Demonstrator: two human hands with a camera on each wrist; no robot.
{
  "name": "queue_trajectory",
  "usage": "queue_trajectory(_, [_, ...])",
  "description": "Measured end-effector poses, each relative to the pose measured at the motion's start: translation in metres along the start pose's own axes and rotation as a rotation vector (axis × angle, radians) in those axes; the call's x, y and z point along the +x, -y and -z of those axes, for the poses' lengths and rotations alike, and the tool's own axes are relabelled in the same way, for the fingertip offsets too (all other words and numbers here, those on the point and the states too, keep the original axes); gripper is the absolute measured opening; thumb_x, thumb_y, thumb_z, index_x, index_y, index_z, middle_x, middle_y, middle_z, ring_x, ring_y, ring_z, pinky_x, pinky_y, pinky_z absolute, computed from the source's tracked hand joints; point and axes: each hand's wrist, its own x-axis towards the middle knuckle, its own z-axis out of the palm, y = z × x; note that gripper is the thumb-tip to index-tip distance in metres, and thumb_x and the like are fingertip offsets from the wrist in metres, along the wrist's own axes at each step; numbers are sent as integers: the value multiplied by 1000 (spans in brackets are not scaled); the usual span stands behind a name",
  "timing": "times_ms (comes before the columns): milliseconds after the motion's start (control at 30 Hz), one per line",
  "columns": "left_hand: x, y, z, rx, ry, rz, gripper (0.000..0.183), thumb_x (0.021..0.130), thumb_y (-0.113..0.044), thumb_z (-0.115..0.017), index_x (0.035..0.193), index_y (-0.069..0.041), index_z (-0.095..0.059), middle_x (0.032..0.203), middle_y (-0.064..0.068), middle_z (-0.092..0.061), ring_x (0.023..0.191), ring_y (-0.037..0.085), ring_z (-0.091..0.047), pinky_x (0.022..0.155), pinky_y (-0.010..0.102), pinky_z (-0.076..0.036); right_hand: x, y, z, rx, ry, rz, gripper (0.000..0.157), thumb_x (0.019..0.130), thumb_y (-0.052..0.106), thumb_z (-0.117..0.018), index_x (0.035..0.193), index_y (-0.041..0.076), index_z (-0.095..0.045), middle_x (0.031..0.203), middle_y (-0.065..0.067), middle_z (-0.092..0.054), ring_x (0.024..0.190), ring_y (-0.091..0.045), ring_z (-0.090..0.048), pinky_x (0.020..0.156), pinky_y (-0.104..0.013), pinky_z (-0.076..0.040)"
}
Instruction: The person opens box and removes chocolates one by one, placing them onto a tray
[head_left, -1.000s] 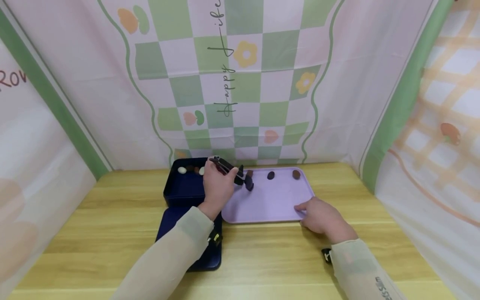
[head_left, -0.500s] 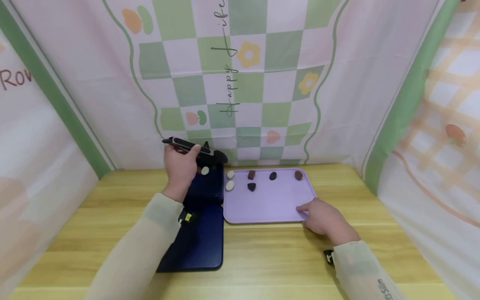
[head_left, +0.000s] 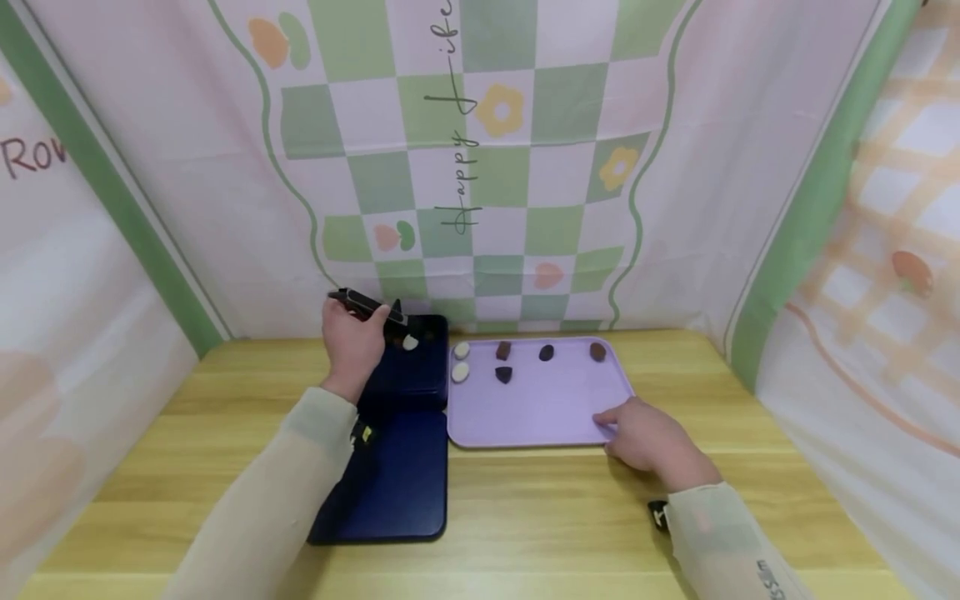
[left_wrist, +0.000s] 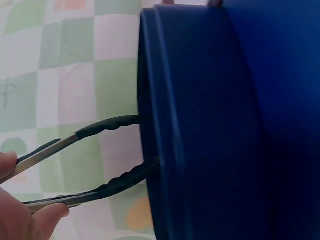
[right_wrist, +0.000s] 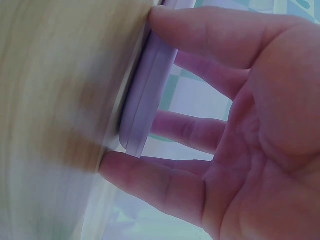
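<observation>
My left hand [head_left: 352, 346] holds a pair of black-and-metal tongs [head_left: 375, 308] over the dark blue box [head_left: 420, 387]. In the left wrist view the arms of the tongs [left_wrist: 120, 185] stand apart, and their tips are hidden inside the box behind its wall. A white oval piece [head_left: 410, 342] lies in the box near the tongs. My right hand [head_left: 645, 437] grips the front right corner of the lilac tray [head_left: 540, 417], with thumb and fingers about its edge. On the tray lie white ovals [head_left: 461, 372], a brown square [head_left: 503, 350], dark pieces [head_left: 503, 375] and a brown round one [head_left: 597, 352], resembling chocolates.
A flat dark blue lid [head_left: 405, 483] lies in front of the box, on the wooden table [head_left: 540, 517]. The tray stands close against the right side of both. A patterned cloth [head_left: 495, 183] hangs behind the table's back edge.
The left hand has moved the tongs left from above the tray to the box, then lowered them into it. A dark heart-like piece now shows on the tray. The right hand stays put.
</observation>
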Motion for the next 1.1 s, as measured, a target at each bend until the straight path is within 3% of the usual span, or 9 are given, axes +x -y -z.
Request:
queue_trajectory(633, [6, 20, -9, -2, 42, 29, 51, 89, -13, -77, 125, 3, -46, 105, 17, -61, 89, 31, -64, 82, 41, -53, -1, 0, -1, -4, -6, 3, 46, 79, 10, -71, 124, 6, -70, 120, -30, -60, 111, -46, -56, 94, -60, -44])
queue_trajectory(867, [5, 26, -11, 13, 83, -49, 46, 90, -11, -76, 123, 2, -47, 111, 17, -55, 91, 30, -62, 82, 41, -52, 0, 0, -1, 4, -3, 2, 46, 78, 9, -72, 124, 6, -70, 118, -29, -62, 105, -40, -59, 91, -59, -46])
queue_trajectory(1100, [1, 25, -13, 76, 80, -140, 37, 90, -12, -77, 112, 0, -50, 110, 19, -50, 90, 32, -58, 81, 44, -50, 0, 0, -2, -5, -4, 0, 46, 78, 9, -72, 124, 6, -70, 118, -29, -62, 108, -43, -58, 92, -59, -45])
